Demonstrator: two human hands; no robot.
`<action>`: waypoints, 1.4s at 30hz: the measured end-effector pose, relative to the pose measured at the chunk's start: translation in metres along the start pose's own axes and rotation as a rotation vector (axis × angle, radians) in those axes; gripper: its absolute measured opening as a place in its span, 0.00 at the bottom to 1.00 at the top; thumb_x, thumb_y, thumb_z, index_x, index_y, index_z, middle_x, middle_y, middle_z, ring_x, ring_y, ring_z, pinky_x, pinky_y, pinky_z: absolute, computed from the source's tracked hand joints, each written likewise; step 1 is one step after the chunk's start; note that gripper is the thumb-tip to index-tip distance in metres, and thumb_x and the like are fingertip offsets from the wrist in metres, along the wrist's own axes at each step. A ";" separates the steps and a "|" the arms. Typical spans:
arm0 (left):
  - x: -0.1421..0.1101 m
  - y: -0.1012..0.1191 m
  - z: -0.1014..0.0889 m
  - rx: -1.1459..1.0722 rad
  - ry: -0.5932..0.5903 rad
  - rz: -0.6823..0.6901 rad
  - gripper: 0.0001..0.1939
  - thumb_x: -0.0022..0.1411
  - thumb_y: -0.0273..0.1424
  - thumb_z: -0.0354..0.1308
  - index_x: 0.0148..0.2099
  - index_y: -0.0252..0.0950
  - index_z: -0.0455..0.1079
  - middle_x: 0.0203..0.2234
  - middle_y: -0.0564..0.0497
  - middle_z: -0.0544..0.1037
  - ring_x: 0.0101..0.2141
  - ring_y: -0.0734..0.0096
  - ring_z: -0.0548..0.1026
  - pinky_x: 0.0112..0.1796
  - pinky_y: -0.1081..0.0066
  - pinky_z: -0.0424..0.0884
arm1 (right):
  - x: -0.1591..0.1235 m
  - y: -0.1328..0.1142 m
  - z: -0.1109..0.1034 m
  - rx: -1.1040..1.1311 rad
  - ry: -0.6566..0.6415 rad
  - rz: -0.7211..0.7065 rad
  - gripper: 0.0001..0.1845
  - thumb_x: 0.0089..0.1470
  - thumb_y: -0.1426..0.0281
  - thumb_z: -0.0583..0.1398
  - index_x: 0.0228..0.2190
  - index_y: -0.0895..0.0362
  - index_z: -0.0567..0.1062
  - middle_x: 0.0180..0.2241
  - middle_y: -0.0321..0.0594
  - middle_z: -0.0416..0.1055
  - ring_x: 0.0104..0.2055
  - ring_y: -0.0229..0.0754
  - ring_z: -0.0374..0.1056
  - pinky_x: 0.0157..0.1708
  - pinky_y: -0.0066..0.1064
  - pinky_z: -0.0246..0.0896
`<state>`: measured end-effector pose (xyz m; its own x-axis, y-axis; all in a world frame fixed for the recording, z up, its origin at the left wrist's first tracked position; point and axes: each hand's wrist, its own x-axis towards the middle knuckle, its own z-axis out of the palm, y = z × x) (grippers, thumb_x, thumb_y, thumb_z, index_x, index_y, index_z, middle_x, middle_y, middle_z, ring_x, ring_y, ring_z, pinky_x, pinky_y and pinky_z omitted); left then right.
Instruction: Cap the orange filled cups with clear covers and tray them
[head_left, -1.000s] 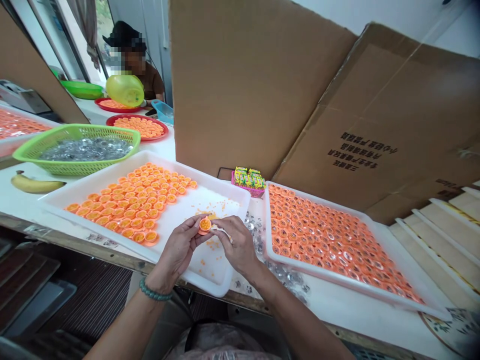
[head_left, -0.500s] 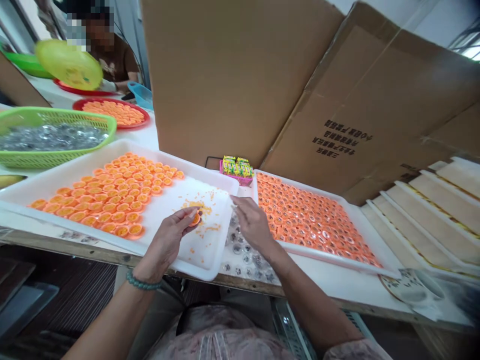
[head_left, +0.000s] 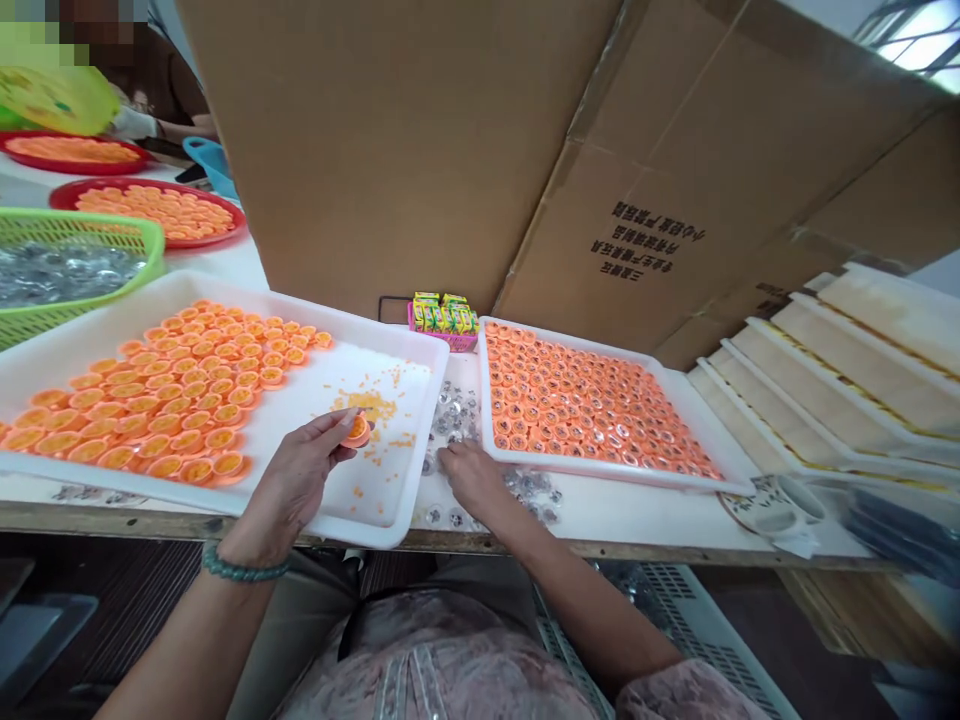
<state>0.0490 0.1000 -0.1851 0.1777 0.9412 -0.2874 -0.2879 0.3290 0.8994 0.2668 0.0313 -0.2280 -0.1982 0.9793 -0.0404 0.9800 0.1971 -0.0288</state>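
An orange cup [head_left: 358,431] is pinched by the left hand [head_left: 291,480] above a white tray [head_left: 426,455], probably so yellow bits [head_left: 367,404] are caught, while clear pieces [head_left: 454,408], seemingly placed within reach, are met by the right hand [head_left: 474,482], well apart, its grip hidden.

Right hand [head_left: 472,482] now away from the orange cup [head_left: 358,432]; down among the clear pieces [head_left: 454,408]

The left hand [head_left: 296,470] pinches an orange cup [head_left: 358,431] above a white tray [head_left: 349,362] holding rows of similar cups [head_left: 172,395] and scattered yellow bits [head_left: 367,405]. The right hand [head_left: 474,482] reaches down among clear plastic pieces [head_left: 454,408] on the table [head_left: 637,518], just beside a second tray [head_left: 577,464] packed with orange rounds [head_left: 581,400].
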 end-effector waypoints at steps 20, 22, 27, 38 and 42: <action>-0.003 0.001 0.003 0.001 -0.025 0.012 0.15 0.44 0.37 0.68 0.34 0.34 0.77 0.29 0.49 0.77 0.32 0.70 0.73 0.32 0.74 0.70 | -0.039 -0.005 -0.001 0.506 0.467 0.085 0.19 0.50 0.76 0.56 0.46 0.58 0.70 0.40 0.44 0.69 0.39 0.41 0.67 0.41 0.33 0.66; -0.004 0.001 0.003 -0.002 -0.029 0.011 0.15 0.44 0.37 0.69 0.34 0.34 0.77 0.29 0.49 0.77 0.31 0.70 0.73 0.33 0.73 0.70 | -0.037 -0.006 -0.005 0.612 0.555 0.094 0.16 0.50 0.77 0.55 0.41 0.56 0.72 0.37 0.42 0.68 0.32 0.37 0.67 0.35 0.30 0.66; -0.005 0.002 0.004 -0.015 -0.024 0.016 0.15 0.44 0.37 0.69 0.34 0.34 0.77 0.29 0.49 0.77 0.32 0.71 0.72 0.34 0.73 0.71 | -0.025 0.001 -0.010 0.634 0.584 0.104 0.11 0.49 0.80 0.54 0.32 0.57 0.73 0.33 0.41 0.69 0.32 0.37 0.67 0.34 0.29 0.65; -0.005 0.004 0.001 -0.010 -0.015 0.032 0.15 0.44 0.37 0.68 0.34 0.34 0.76 0.30 0.50 0.77 0.33 0.71 0.73 0.32 0.76 0.71 | -0.007 -0.014 0.000 0.235 0.183 -0.099 0.09 0.55 0.72 0.58 0.39 0.60 0.72 0.37 0.45 0.71 0.43 0.44 0.64 0.46 0.33 0.58; -0.006 0.004 0.002 0.002 -0.005 0.023 0.16 0.44 0.38 0.69 0.35 0.35 0.76 0.30 0.50 0.77 0.33 0.71 0.73 0.32 0.77 0.71 | -0.004 -0.015 0.014 0.139 0.147 -0.084 0.06 0.57 0.73 0.56 0.32 0.60 0.73 0.32 0.44 0.71 0.39 0.44 0.64 0.42 0.33 0.59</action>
<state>0.0486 0.0955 -0.1795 0.1757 0.9481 -0.2649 -0.2905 0.3070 0.9063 0.2524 0.0233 -0.2418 -0.2642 0.9577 0.1137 0.9459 0.2803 -0.1634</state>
